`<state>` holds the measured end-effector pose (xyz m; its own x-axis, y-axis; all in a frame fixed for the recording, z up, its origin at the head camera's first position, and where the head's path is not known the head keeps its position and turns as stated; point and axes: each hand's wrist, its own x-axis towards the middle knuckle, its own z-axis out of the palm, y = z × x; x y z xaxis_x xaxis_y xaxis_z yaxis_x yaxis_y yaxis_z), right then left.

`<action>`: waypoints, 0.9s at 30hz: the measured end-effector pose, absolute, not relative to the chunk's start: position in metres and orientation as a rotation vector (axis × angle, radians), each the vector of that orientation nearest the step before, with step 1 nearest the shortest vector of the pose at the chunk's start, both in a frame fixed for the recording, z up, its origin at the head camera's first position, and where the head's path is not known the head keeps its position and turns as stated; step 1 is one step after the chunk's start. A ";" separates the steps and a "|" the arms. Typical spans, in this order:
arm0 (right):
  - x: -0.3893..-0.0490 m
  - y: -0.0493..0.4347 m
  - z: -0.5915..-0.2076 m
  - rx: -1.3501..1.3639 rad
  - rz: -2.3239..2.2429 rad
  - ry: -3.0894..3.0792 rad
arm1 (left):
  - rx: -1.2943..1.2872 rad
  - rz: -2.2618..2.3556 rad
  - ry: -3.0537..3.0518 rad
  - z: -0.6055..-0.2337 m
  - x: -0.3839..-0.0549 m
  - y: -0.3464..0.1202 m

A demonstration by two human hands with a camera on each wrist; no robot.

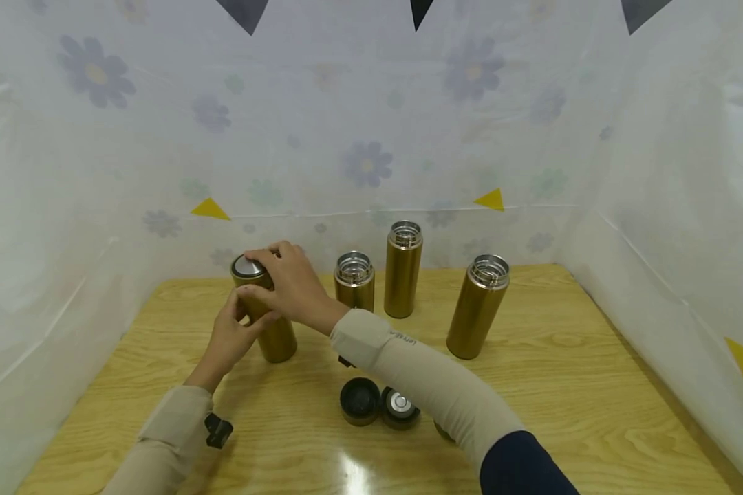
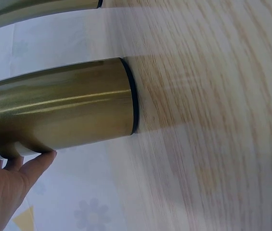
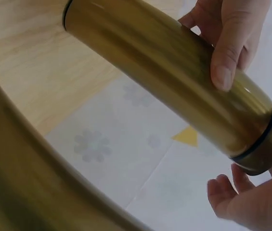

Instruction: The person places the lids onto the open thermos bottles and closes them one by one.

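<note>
A gold thermos bottle (image 1: 278, 342) with its lid (image 1: 248, 266) on stands upright at the table's left side. My left hand (image 1: 230, 337) grips its body, the thumb (image 3: 224, 70) lying along one side and other fingers partly hidden behind it. Around the lid curl the fingers of my right hand (image 1: 297, 280); the right wrist view shows them at the lid's edge, some cut off by the frame. In the left wrist view the base of the bottle (image 2: 63, 106) rests on the wood.
Three lidless gold bottles stand to the right: a partly covered one (image 1: 354, 292), a back one (image 1: 402, 275) and a right one (image 1: 478, 309). Two black lids (image 1: 360, 401) (image 1: 400, 407) lie near the front, beside the right sleeve. A patterned sheet (image 1: 371, 110) walls the table (image 1: 569, 399).
</note>
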<state>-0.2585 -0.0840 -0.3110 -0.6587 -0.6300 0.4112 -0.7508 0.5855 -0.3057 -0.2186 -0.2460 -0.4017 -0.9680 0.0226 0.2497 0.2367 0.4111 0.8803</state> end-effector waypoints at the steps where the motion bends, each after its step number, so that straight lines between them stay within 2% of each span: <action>1: -0.259 -0.084 -0.310 1.169 0.659 -2.577 | -0.230 -1.582 -2.468 -0.402 -0.219 -0.246; 8: -0.273 -0.075 -0.291 1.520 0.649 -2.705 | -0.278 -1.587 -2.461 -0.405 -0.218 -0.246; 14: -0.278 -0.071 -0.278 1.695 0.451 -2.783 | -0.291 -1.588 -2.456 -0.405 -0.219 -0.246; 27: -0.274 -0.074 -0.295 1.479 0.313 -2.575 | -0.297 -1.597 -2.436 -0.406 -0.220 -0.247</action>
<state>-0.2737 -0.0742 -0.2952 -0.5004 -0.8327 0.2369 -0.8653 0.4907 -0.1029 -0.2198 -0.2475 -0.4060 -0.9569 0.0513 0.2858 0.2825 0.3916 0.8757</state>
